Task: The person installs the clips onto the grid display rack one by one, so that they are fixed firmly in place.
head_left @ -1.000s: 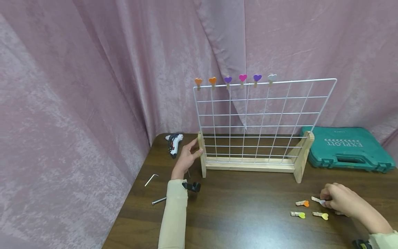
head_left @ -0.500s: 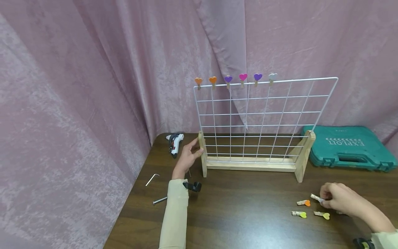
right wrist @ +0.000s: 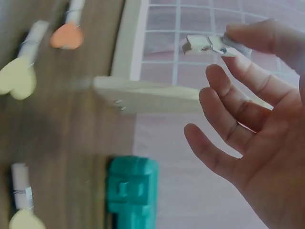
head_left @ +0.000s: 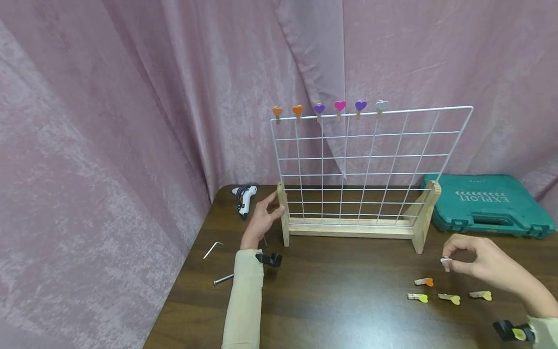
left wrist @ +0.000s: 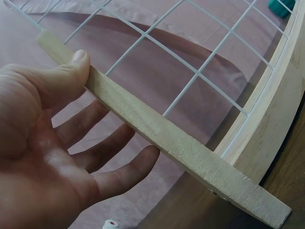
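Fingers (right wrist: 259, 78) of the right hand (head_left: 488, 261) narrowly pinch a heart clothespin (right wrist: 198, 44) above the surface (head_left: 340, 300); the left hand (head_left: 260, 220), partly spread, grips a wooden upright (left wrist: 157, 124) near the rear edge.

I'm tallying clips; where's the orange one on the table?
In the head view, the orange clip lies at lower right, just beyond the lime-green clip.
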Demonstrator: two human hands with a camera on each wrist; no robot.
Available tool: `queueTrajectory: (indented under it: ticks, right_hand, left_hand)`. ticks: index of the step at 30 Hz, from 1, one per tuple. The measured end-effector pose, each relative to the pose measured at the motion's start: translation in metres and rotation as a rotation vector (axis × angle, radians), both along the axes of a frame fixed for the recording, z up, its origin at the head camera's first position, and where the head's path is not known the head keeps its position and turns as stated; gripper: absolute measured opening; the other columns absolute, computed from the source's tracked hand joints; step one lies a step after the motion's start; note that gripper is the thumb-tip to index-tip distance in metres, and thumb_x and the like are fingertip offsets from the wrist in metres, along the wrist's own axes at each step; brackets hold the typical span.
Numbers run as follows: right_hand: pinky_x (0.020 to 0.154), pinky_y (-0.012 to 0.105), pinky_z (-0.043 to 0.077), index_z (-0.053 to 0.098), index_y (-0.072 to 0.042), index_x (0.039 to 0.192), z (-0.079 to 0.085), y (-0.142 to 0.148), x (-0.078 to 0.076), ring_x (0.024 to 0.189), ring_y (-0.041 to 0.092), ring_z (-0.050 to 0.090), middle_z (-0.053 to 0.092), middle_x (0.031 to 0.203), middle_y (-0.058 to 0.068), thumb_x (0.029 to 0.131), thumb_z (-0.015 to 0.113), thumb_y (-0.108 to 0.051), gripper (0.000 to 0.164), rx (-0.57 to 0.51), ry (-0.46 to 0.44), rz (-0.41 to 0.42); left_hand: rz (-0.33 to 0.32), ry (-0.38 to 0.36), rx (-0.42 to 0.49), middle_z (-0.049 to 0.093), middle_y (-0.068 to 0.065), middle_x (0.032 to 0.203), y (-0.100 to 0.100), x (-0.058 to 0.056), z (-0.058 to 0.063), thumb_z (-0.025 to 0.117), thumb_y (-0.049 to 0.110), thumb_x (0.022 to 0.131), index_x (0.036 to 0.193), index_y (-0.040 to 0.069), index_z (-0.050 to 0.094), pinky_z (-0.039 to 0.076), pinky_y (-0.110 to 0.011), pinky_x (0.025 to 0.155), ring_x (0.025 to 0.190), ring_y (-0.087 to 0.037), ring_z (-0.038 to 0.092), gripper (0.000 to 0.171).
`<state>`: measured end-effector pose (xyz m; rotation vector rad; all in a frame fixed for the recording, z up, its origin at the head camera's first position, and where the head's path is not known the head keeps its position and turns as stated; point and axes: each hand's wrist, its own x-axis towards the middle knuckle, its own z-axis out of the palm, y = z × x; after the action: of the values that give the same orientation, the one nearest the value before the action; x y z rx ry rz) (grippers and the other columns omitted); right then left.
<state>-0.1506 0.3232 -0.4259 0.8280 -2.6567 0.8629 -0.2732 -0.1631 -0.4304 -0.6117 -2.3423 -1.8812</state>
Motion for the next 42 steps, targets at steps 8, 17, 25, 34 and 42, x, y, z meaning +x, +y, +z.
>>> queueTrajectory:
  ticks: [8,17,25,34,42]
  right_hand:
    - [0.061,0.014,0.039,0.063,-0.030,0.087,0.042,-0.013,-0.005,0.079,0.001,0.050,0.059,0.088,-0.015,0.073,0.075,-0.001,0.034,-0.014,0.096,0.020]
    - [0.065,0.012,0.038,0.066,-0.025,0.092,0.122,-0.034,-0.017,0.086,-0.001,0.051,0.060,0.094,-0.010,0.067,0.077,0.005,0.041,0.009,0.301,0.126]
    - [0.065,0.014,0.036,0.069,-0.016,0.090,0.183,-0.055,-0.032,0.086,0.002,0.052,0.062,0.092,-0.003,0.064,0.076,0.010,0.037,-0.037,0.418,0.154]
    - [0.065,0.016,0.034,0.071,-0.004,0.085,0.217,-0.080,-0.043,0.082,0.001,0.050,0.062,0.087,0.004,0.065,0.073,0.014,0.026,-0.113,0.503,0.116]
    - [0.069,0.018,0.033,0.073,-0.005,0.088,0.233,-0.092,-0.066,0.086,0.004,0.049,0.061,0.087,-0.002,0.074,0.073,0.005,0.017,-0.207,0.468,-0.041]
  left_hand:
    - [-0.002,0.002,0.006,0.056,-0.028,0.118,0.001,-0.001,0.000,0.059,-0.003,0.087,0.137,-0.002,0.040,0.047,-0.040,0.089,0.106,-0.034,0.055,0.053]
    - [0.002,-0.007,0.008,0.056,-0.027,0.117,0.003,0.000,-0.004,0.059,-0.002,0.087,0.137,-0.003,0.040,0.047,-0.034,0.086,0.106,-0.032,0.054,0.053]
    - [-0.015,0.015,0.034,0.054,-0.031,0.117,0.002,-0.002,-0.006,0.058,-0.004,0.087,0.136,-0.004,0.040,0.047,-0.037,0.086,0.107,-0.040,0.051,0.052]
    - [-0.021,-0.005,0.039,0.054,-0.031,0.118,0.004,-0.003,-0.005,0.058,-0.004,0.087,0.137,-0.003,0.039,0.046,-0.040,0.087,0.108,-0.041,0.051,0.053]
    - [-0.007,-0.002,0.006,0.053,-0.031,0.117,-0.002,0.002,0.000,0.058,-0.003,0.088,0.138,-0.003,0.037,0.048,-0.030,0.083,0.106,-0.036,0.052,0.054]
